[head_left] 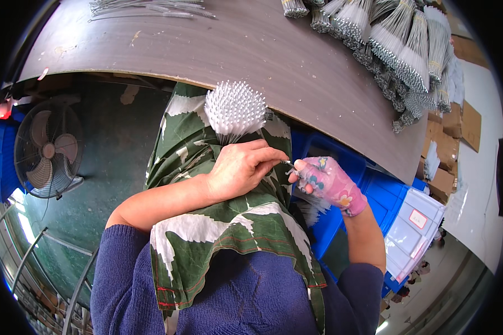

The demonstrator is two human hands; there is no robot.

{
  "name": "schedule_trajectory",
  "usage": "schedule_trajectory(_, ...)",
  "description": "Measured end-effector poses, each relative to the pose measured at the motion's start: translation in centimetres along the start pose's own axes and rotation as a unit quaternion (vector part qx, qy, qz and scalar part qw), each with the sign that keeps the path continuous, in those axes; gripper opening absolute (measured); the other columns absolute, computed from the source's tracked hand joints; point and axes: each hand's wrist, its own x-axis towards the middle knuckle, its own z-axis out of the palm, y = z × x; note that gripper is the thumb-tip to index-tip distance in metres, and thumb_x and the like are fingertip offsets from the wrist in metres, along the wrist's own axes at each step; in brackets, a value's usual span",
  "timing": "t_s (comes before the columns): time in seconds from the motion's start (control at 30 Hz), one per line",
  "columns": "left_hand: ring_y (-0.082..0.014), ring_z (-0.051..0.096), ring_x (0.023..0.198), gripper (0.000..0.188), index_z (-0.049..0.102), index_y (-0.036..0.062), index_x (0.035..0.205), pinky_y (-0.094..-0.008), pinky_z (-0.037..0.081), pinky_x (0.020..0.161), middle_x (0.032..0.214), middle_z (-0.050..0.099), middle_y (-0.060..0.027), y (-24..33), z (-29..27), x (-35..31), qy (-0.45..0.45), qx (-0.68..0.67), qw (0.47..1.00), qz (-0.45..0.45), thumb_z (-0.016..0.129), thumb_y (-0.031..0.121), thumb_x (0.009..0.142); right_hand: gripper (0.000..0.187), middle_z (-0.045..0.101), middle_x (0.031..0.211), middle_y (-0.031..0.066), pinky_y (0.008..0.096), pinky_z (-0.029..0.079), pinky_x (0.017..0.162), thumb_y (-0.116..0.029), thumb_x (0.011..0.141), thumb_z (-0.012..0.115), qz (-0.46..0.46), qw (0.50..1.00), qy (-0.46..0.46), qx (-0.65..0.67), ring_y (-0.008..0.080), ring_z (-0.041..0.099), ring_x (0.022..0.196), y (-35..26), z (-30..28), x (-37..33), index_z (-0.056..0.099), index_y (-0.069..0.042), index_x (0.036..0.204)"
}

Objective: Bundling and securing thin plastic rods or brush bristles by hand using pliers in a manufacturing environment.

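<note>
A round bundle of thin white-bristled wire brushes [236, 109] stands heads up against my camouflage apron [190, 229], at the table's front edge. My left hand [243, 170] is closed just below the bundle, its thumb and fingertips pinched together and pointing right. They meet my right hand [330, 184], which wears a pink flowered glove with bare fingertips and is closed too. Between the two sets of fingertips shows a short, thin metal wire [289, 163]. Whether that wire joins the bundle is hidden by my left hand.
Many bundles of wire brushes [402, 47] are heaped on the brown table [207, 47] at the far right. Loose brushes [151, 8] lie at its far left. Blue bins [369, 195] stand right of my lap, with cardboard boxes [452, 128] beyond. A fan [48, 151] stands left.
</note>
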Motion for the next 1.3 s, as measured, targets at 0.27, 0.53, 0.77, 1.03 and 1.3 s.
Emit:
schedule_trajectory(0.27,-0.0247,0.061,0.065,0.019,0.065,0.0140,0.098,-0.0346,0.050,0.056,0.078,0.059,-0.0052,0.1,-0.1,-0.1,-0.018,0.041,0.999,0.018,0.063,0.008,0.080,0.036,0.052,0.057,-0.0054,0.0167,0.031,0.045,-0.036,0.091,0.055,-0.027,0.999,0.029,0.000,0.0011,0.042,0.048,0.5,0.3,0.0,0.066,-0.003,0.082)
schedule_trajectory(0.53,-0.0244,0.062,0.068,0.012,0.065,0.0119,0.094,-0.0347,0.050,0.060,0.080,0.062,-0.0053,0.4,-0.2,0.1,-0.041,-0.008,0.999,-0.033,0.061,0.014,0.083,0.031,0.061,0.068,0.0035,0.0267,0.040,0.058,-0.034,0.090,0.055,-0.069,0.995,0.019,-0.075,0.0104,0.049,0.060,-0.4,-1.2,-0.5,0.067,-0.005,0.087)
schedule_trajectory(0.77,-0.0235,0.062,0.068,0.011,0.065,0.0114,0.093,-0.0346,0.050,0.060,0.079,0.062,-0.0045,0.5,-0.2,0.0,-0.060,-0.002,0.998,-0.025,0.060,0.015,0.083,0.030,0.058,0.066,0.0150,0.0358,0.043,0.062,-0.029,0.088,0.056,-0.182,0.914,0.013,-0.363,0.0299,0.055,0.062,-2.4,-1.7,-0.4,0.064,-0.001,0.081)
schedule_trajectory(1.03,-0.0231,0.061,0.069,0.011,0.065,0.0112,0.092,-0.0346,0.050,0.060,0.078,0.061,-0.0040,0.5,-0.4,0.1,-0.073,0.012,0.997,-0.019,0.060,0.015,0.083,0.029,0.058,0.065,0.0151,0.0378,0.043,0.060,-0.029,0.088,0.056,-0.193,0.892,0.010,-0.409,0.0313,0.056,0.063,-2.3,-1.6,-0.1,0.063,-0.003,0.077)
schedule_trajectory(1.3,-0.0242,0.061,0.070,0.011,0.066,0.0104,0.092,-0.0350,0.050,0.061,0.078,0.062,-0.0055,0.5,-0.3,0.0,-0.059,0.004,0.998,-0.022,0.061,0.015,0.083,0.030,0.056,0.061,0.0106,0.0335,0.042,0.058,-0.029,0.089,0.056,-0.173,0.920,0.058,-0.348,0.0222,0.052,0.057,-1.9,-1.3,0.0,0.063,-0.002,0.078)
